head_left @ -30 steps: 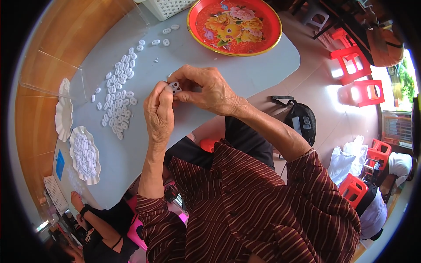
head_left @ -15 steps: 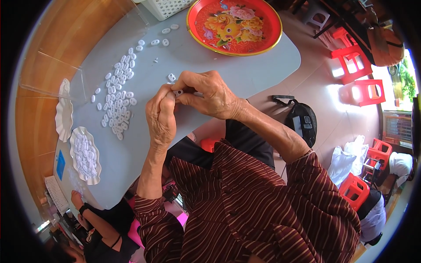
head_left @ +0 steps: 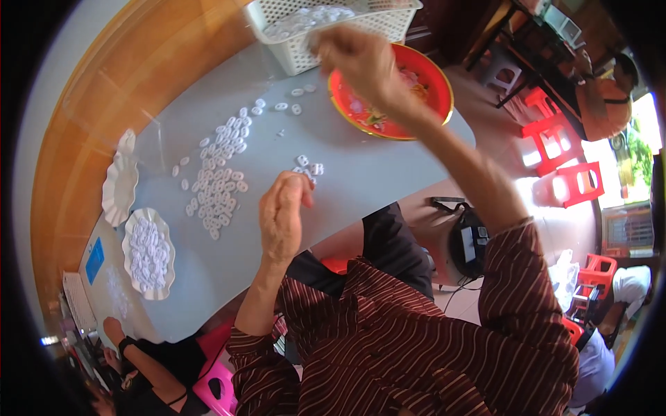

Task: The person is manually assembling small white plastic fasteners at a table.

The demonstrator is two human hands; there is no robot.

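My left hand [head_left: 281,216] is over the near part of the grey table, its fingers curled and pressed together; whatever is between them is hidden. Just beyond its fingertips lie a few small white plastic pieces [head_left: 317,168]. My right hand [head_left: 361,66] is raised at the front of a white perforated basket [head_left: 300,58], above the rim of a red round tray [head_left: 336,104]. Motion smears its fingers, so I cannot make out a grip. White pieces [head_left: 312,17] fill the basket. Many loose white oval pieces with holes [head_left: 216,184] spread across the table left of my left hand.
A scalloped white dish [head_left: 166,288] holds a heap of white pieces, with another scalloped dish [head_left: 119,187] beyond it. A blue card [head_left: 94,260] lies at the table's left. A co-worker's arm [head_left: 149,360] reaches in at lower left. Red stools [head_left: 579,182] stand on the right.
My hands have parted. The right one swung up and away to the basket, while the left stayed near the small cluster. The view has shifted, so more of the basket shows.
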